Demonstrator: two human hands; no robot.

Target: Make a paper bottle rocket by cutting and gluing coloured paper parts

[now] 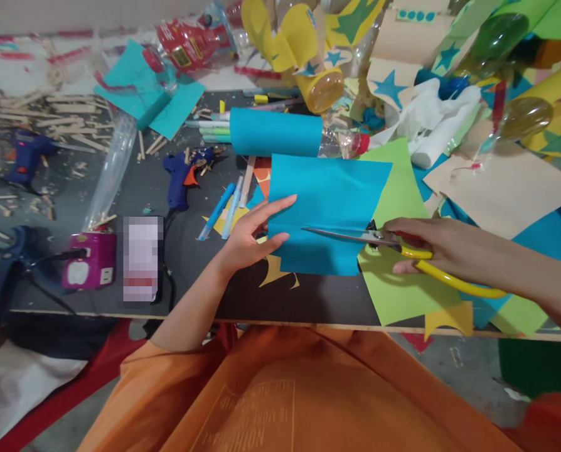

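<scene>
A blue sheet of paper (327, 188) lies at the table's front, its right side cut unevenly. My left hand (256, 235) rests at its left edge, thumb and fingers apart, fingertips touching the sheet. In my right hand (422, 245) is a pair of scissors (351, 235) with yellow handles. Their blades point left and lie over the blue sheet. Whether they are cutting into it I cannot tell. Under its right side is a light green sheet (398, 282). Just behind it lies a bottle wrapped in blue paper (275, 132) with a red cap.
Two blue glue guns (181, 179) (29, 157), a phone (142, 260) and a purple power adapter (90, 260) lie at left. Wooden sticks (73, 119) are scattered behind them. Markers (218, 210) lie left of the sheet. Decorated bottles (320, 88) and paper scraps crowd the back right.
</scene>
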